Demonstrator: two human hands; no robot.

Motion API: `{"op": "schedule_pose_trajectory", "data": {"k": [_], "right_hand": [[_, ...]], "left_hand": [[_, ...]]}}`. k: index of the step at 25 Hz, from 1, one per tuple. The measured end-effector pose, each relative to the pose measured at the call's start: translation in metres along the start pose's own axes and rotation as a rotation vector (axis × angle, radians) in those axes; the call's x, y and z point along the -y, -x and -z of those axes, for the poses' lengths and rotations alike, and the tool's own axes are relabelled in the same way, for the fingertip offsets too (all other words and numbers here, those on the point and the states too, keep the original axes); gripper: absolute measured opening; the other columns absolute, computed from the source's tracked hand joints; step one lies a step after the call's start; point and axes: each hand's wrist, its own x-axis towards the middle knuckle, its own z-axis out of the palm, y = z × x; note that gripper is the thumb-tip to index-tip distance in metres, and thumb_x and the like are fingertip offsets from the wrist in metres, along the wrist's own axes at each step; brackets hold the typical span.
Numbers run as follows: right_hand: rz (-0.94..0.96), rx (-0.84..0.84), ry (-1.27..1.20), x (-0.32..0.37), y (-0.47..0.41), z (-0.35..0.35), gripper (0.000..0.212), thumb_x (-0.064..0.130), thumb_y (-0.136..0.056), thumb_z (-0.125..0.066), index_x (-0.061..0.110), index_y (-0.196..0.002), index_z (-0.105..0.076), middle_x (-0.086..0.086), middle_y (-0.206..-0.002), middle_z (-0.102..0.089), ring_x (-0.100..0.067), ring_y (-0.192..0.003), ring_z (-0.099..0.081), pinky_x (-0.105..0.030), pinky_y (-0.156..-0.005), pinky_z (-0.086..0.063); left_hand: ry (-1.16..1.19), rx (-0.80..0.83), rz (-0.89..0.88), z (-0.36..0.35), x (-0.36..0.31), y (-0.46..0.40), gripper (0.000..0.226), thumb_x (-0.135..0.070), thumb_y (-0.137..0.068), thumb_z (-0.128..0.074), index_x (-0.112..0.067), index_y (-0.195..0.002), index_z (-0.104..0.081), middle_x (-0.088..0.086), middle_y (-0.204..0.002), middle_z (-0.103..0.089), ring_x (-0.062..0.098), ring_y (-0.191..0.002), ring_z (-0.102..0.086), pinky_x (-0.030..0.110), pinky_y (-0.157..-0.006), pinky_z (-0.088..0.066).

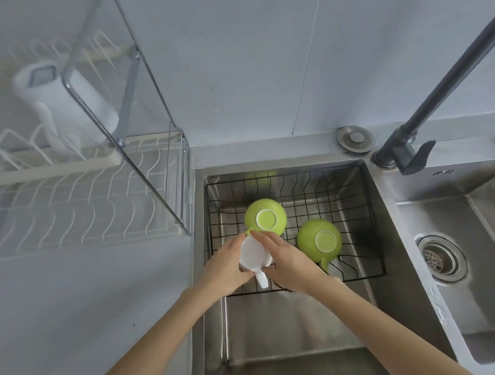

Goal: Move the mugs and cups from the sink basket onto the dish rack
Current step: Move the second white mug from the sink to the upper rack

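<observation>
- A white wire dish rack sits on the counter at far left, its lower tier bare, with a white upright holder on its upper tier.
- The left hand grips the left side of a white mug, fingers wrapped round its body.
- The white mug is upside down, handle pointing toward the person, held between both hands over the near left corner of the black wire sink basket.
- The right hand clasps the mug's right side.
- Two green mugs rest upside down in the basket: one just beyond the hands, the other beside the right hand.
- A dark faucet rises at right, beside the second basin's drain.
</observation>
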Motion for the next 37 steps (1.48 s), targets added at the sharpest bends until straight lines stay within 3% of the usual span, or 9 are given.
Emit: {"op": "schedule_pose_trajectory", "data": {"k": [5,8,10,14,18,24,27,33,37], "right_hand": [[0.140,-0.082,0.144,0.036,0.038,0.029,0.073,0.013,-0.084,-0.057,0.024,-0.145,-0.018,0.005,-0.152,-0.023,-0.029,-0.111,-0.055,-0.035,-0.074,-0.050],[0.263,-0.111,0.238,0.061,0.061,0.052,0.067,0.017,-0.085,-0.059,0.030,-0.142,-0.026,0.005,-0.150,-0.028,-0.023,-0.110,-0.055,-0.033,-0.071,-0.051],[0.318,-0.131,0.283,0.079,0.073,0.066,0.061,0.022,-0.085,-0.061,0.032,-0.138,-0.033,0.005,-0.149,-0.030,-0.021,-0.110,-0.056,-0.034,-0.074,-0.055],[0.401,-0.193,0.242,0.113,0.086,0.085,0.055,0.024,-0.083,-0.064,0.029,-0.133,-0.043,0.004,-0.143,-0.040,-0.020,-0.115,-0.055,-0.037,-0.090,-0.053],[0.441,-0.252,0.169,0.149,0.087,0.092,0.052,0.019,-0.081,-0.067,0.026,-0.130,-0.050,0.003,-0.139,-0.047,-0.021,-0.116,-0.055,-0.036,-0.097,-0.047],[0.482,-0.354,0.117,0.203,0.075,0.095,0.049,0.015,-0.079,-0.070,0.018,-0.125,-0.055,0.001,-0.134,-0.053,-0.007,-0.113,-0.052,0.000,-0.092,-0.032],[0.511,-0.399,0.137,0.228,0.067,0.093,0.050,0.017,-0.078,-0.070,0.016,-0.125,-0.055,0.000,-0.134,-0.053,-0.005,-0.108,-0.051,0.005,-0.087,-0.030],[0.566,-0.446,0.153,0.280,0.052,0.086,0.048,0.016,-0.078,-0.070,0.015,-0.124,-0.056,-0.003,-0.128,-0.057,-0.003,-0.098,-0.053,-0.002,-0.086,-0.037],[0.570,-0.469,0.128,0.315,0.044,0.084,0.048,0.015,-0.079,-0.070,0.014,-0.125,-0.054,-0.005,-0.127,-0.058,-0.021,-0.109,-0.058,-0.031,-0.097,-0.048]], "left_hand": [[0.182,-0.118,-0.114,0.025,-0.019,0.040,0.067,-0.025,-0.071,-0.075,-0.019,-0.128,-0.040,-0.002,-0.124,-0.049,0.015,-0.113,-0.050,0.032,-0.098,-0.045],[0.287,-0.165,-0.201,0.045,-0.027,0.066,0.063,-0.028,-0.067,-0.078,-0.041,-0.117,-0.041,-0.008,-0.119,-0.048,0.009,-0.111,-0.050,0.029,-0.099,-0.044],[0.341,-0.159,-0.249,0.060,-0.030,0.081,0.062,-0.032,-0.063,-0.079,-0.055,-0.105,-0.038,-0.014,-0.116,-0.048,0.006,-0.112,-0.051,0.027,-0.099,-0.045],[0.450,-0.170,-0.307,0.091,-0.032,0.105,0.061,-0.049,-0.052,-0.068,-0.059,-0.105,-0.039,-0.016,-0.114,-0.047,-0.008,-0.109,-0.048,0.007,-0.089,-0.043],[0.524,-0.189,-0.364,0.122,-0.026,0.124,0.062,-0.047,-0.052,-0.067,-0.059,-0.107,-0.041,-0.018,-0.117,-0.046,-0.022,-0.102,-0.047,0.008,-0.080,-0.048],[0.532,-0.292,-0.429,0.172,-0.008,0.147,0.062,-0.045,-0.056,-0.069,-0.047,-0.113,-0.043,-0.022,-0.117,-0.055,-0.017,-0.103,-0.053,0.003,-0.079,-0.048],[0.505,-0.323,-0.469,0.196,0.001,0.158,0.055,-0.035,-0.064,-0.069,-0.048,-0.110,-0.043,-0.025,-0.115,-0.054,-0.021,-0.098,-0.052,-0.002,-0.076,-0.045],[0.472,-0.364,-0.507,0.238,0.027,0.178,0.060,-0.050,-0.056,-0.065,-0.050,-0.112,-0.043,-0.026,-0.116,-0.056,-0.015,-0.104,-0.053,0.002,-0.077,-0.047],[0.432,-0.376,-0.523,0.268,0.041,0.187,0.061,-0.050,-0.055,-0.064,-0.051,-0.112,-0.042,-0.028,-0.115,-0.055,-0.017,-0.101,-0.054,0.001,-0.074,-0.047]]}}
